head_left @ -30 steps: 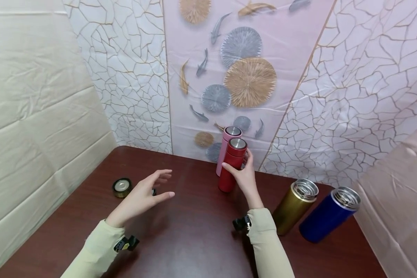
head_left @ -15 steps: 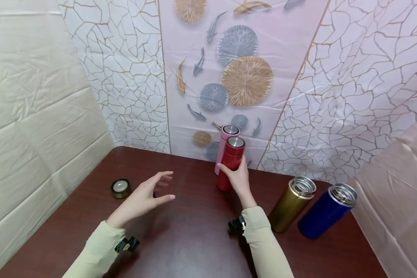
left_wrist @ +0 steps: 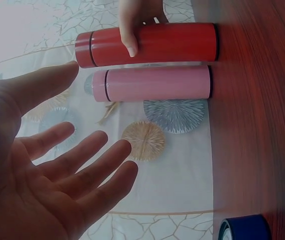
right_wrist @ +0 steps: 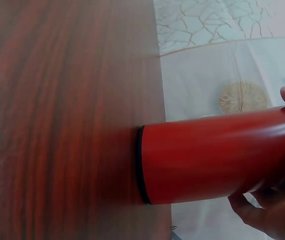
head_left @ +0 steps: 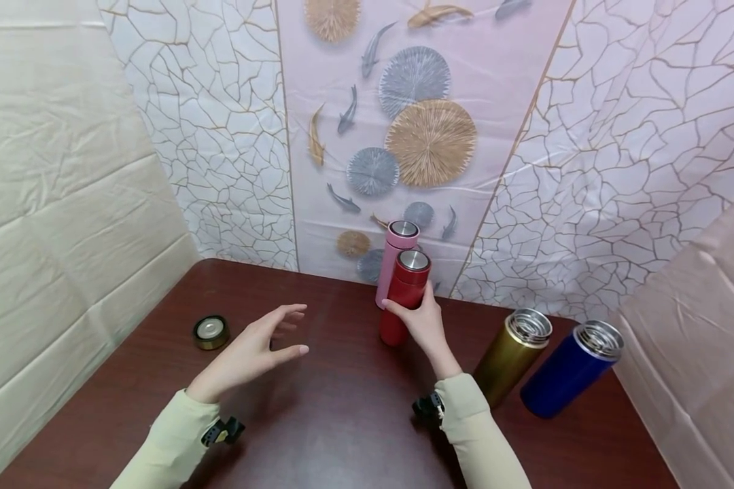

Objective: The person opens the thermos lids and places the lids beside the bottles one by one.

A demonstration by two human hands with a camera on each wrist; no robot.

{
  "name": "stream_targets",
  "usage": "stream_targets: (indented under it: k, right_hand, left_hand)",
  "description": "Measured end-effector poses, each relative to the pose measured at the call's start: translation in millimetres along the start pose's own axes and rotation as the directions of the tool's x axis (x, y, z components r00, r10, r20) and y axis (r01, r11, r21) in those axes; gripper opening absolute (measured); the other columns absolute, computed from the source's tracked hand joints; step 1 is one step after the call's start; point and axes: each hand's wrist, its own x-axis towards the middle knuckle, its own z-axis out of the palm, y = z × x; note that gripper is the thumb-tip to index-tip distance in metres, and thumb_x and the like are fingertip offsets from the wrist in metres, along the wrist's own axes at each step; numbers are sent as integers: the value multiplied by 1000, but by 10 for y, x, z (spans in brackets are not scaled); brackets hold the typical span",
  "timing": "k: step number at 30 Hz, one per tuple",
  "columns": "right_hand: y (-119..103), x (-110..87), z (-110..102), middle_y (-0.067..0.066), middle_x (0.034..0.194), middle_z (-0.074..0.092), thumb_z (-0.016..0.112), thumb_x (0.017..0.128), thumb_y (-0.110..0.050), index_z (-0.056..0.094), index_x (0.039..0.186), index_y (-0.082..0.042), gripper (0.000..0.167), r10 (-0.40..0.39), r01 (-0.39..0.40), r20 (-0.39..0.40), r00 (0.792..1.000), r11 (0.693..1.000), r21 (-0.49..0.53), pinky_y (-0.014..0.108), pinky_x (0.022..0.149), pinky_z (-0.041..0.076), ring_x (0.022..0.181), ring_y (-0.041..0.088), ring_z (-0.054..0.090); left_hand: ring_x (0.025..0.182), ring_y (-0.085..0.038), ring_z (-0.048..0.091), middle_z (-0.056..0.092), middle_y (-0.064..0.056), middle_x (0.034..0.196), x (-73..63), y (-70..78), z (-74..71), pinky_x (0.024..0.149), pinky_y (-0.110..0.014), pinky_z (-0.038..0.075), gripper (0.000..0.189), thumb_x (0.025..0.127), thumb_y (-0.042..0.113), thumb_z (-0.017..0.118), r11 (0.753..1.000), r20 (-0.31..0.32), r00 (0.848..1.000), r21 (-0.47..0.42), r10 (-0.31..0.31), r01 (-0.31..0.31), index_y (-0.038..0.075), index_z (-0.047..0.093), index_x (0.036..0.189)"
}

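My right hand grips a red thermos flask round its body, thumb on the near side. The flask stands upright with its lid on, its black base rim at the tabletop in the right wrist view. Right behind it is a pink thermos flask, also lidded and partly covered by the red one. Off to the left, my left hand hovers above the table with fingers relaxed and nothing in it. In the left wrist view its palm is bare.
Two lidless flasks, gold and blue, stand on the right of the dark red table. A gold-sided lid lies upturned at the left. The left wrist view also shows a blue lid. Patterned cloth hangs behind.
My right hand has drawn the red flask slightly toward me, away from the pink one. My left hand has hardly moved.
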Motion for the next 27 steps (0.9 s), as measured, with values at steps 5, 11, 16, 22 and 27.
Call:
stream_targets:
  k: [5, 11, 16, 22, 27]
  right_hand:
    - [-28, -102, -48, 8, 128, 62, 84, 82, -38, 41, 142, -21, 76, -16, 16, 14, 1000, 999, -35, 51, 96, 50, 116, 28, 60]
    - [-52, -217, -106, 7, 130, 61, 84, 80, -46, 39, 146, -23, 83, -1, 3, 36, 999, 998, -58, 53, 95, 51, 116, 27, 60]
    - [-57, -344, -150, 6, 129, 61, 85, 80, -42, 40, 144, -23, 80, -2, 4, 36, 999, 998, -60, 52, 94, 52, 116, 27, 60]
    - [-96, -541, -226, 6, 129, 61, 86, 79, -42, 40, 141, -22, 79, 3, -1, 39, 999, 999, -43, 53, 93, 52, 117, 27, 60]
    - [-126, -703, -299, 5, 130, 62, 86, 78, -46, 40, 142, -23, 82, 18, -16, 48, 999, 999, -37, 52, 94, 52, 117, 25, 60]
  left_hand:
    - [120, -25, 61, 58, 2, 136, -5, 8, 20, 96, -52, 50, 68, 88, 39, 79, 1000, -1, 1000, 14, 18, -18, 28, 46, 147]
    - [120, -27, 61, 58, 4, 135, -5, 25, 27, 96, -53, 50, 67, 89, 40, 78, 999, 3, 999, -7, 45, -45, 31, 45, 147]
    - [120, -28, 61, 58, 4, 136, -11, 39, 29, 96, -54, 49, 67, 89, 39, 78, 999, 5, 999, -2, 47, -47, 30, 45, 147]
    - [121, -24, 60, 57, 5, 137, -13, 61, 38, 97, -52, 49, 68, 89, 43, 77, 999, 10, 999, 7, 41, -42, 30, 44, 147]
    - [121, -22, 60, 57, 5, 137, -17, 80, 41, 97, -52, 50, 67, 90, 40, 77, 999, 15, 999, 15, 41, -41, 30, 44, 148]
